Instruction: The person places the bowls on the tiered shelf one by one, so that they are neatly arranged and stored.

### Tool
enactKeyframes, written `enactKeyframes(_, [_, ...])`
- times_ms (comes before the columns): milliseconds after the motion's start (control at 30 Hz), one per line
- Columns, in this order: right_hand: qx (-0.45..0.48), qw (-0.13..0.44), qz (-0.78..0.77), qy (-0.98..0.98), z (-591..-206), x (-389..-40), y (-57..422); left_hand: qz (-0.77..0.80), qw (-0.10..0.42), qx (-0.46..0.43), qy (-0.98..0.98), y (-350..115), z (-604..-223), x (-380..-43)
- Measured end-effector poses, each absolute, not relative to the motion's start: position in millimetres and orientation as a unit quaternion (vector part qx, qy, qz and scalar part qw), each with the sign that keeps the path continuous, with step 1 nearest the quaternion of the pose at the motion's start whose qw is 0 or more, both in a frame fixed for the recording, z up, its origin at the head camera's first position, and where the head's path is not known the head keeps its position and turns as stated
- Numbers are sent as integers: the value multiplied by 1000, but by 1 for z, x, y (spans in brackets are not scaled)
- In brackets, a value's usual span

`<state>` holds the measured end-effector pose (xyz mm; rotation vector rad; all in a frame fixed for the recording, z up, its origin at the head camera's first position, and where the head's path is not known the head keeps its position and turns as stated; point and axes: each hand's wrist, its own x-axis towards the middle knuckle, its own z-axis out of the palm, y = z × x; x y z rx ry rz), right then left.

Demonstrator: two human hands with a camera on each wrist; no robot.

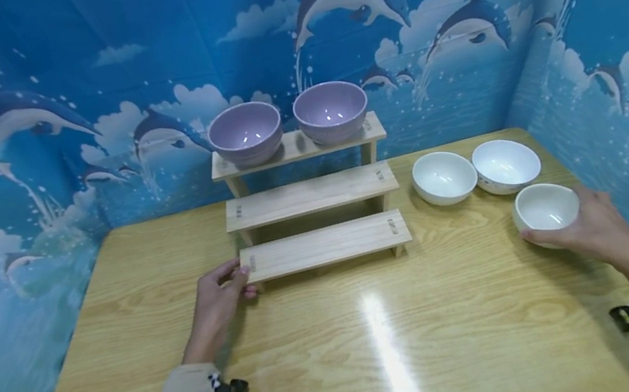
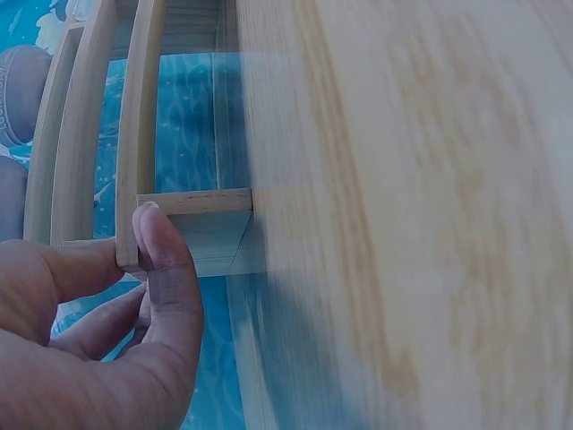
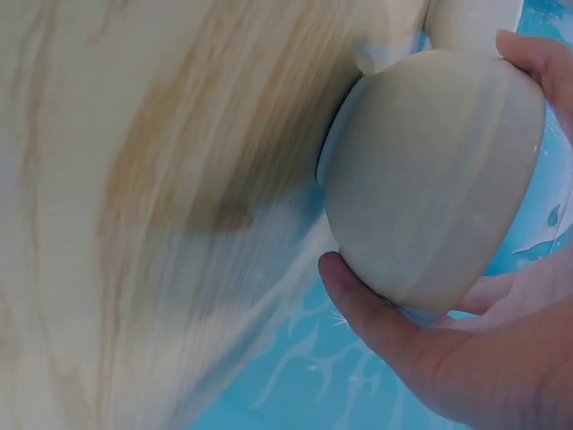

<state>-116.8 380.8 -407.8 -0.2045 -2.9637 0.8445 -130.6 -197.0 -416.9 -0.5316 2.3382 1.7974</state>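
A three-step wooden rack (image 1: 323, 250) stands on the table. My left hand (image 1: 220, 305) grips the left end of its lowest shelf; in the left wrist view, thumb and fingers pinch the corner of the shelf board (image 2: 131, 161). At the far right, my right hand (image 1: 597, 225) holds a white bowl (image 1: 547, 207) by its side, thumb in front and fingers behind. The right wrist view shows that bowl's plain outer wall (image 3: 430, 179), close to the table top. Two purple bowls (image 1: 245, 131) sit side by side on the top shelf.
Behind the held bowl stand two more white bowls, a plain one (image 1: 445, 177) and one with a faint pattern outside (image 1: 506, 165). The wooden table (image 1: 467, 323) is bordered by a blue dolphin-print curtain (image 1: 141, 58) at the back and sides.
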Motion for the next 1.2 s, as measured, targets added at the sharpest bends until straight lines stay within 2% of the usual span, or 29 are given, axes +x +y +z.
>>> enactKeyframes(467, [-61, 12, 270, -961, -381, -102, 362, 596, 70, -173, 781, -196, -417, -130])
enactKeyframes(833, [56, 60, 304, -949, -347, -92, 324, 596, 74, -178, 779, -196, -417, -130])
enactKeyframes(1200, [94, 49, 281, -954, -321, -82, 273, 589, 76, -192, 781, -196, -418, -132])
